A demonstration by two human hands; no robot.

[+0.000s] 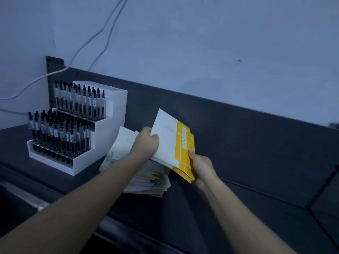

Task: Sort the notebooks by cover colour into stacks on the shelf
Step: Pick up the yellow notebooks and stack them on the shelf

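Both-handed, a person lifts a small bunch of notebooks [171, 142] off a pile on a dark shelf [256, 143]. The left hand [146, 142] has its grip pinched shut on the bunch's left edge, thumb on top and fingers curled underneath. The right hand [200, 165] pinches the bunch's lower right corner, thumb pressed on the yellow band of the top cover, the other fingers hidden behind. The held notebooks are tilted up, their far edge raised toward the wall [201, 43]; the top cover is white with a broad yellow strip along its right side bearing print too blurred to read, and at least one yellow cover shows beneath it at the lower corner.

Directly under the hands lies the untidy pile of notebooks [150, 182], mostly white with yellow and a little blue showing at the edges, resting near the front edge of the shelf and partly hidden by the left forearm. Just beside the pile, toward the shelf's left end, stands a white stepped display stand [110, 129] filled with rows of upright black pens [73, 105]. Two pale cables [95, 35] hang down the wall behind the stand. The right half of the shelf is bare dark surface, with a seam running near its right end.
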